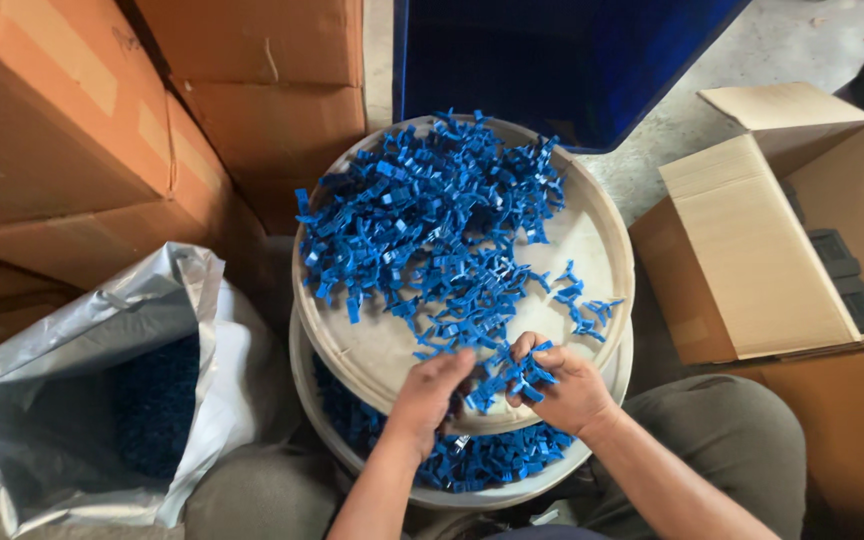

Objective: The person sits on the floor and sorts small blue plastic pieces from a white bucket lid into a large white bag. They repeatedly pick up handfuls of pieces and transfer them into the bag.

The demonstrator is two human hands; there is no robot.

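Observation:
A round cream tray (pixel 602 250) carries a heap of several small blue plastic pieces (pixel 432 210). It rests on a white bucket (pixel 304 370) that holds more of the same blue pieces (pixel 482 460). My left hand (pixel 430 392) lies at the tray's near edge, fingers curled over a few pieces. My right hand (pixel 564 388) is beside it, closed around a small bunch of blue pieces (pixel 517 372). Both hands nearly touch over the near rim.
A silvery plastic bag (pixel 102 350) with blue pieces inside stands at the left. Stacked brown cardboard boxes (pixel 82 130) fill the far left. A blue bin (pixel 552 60) is behind the tray. An open cardboard box (pixel 782 230) with dark parts sits at the right.

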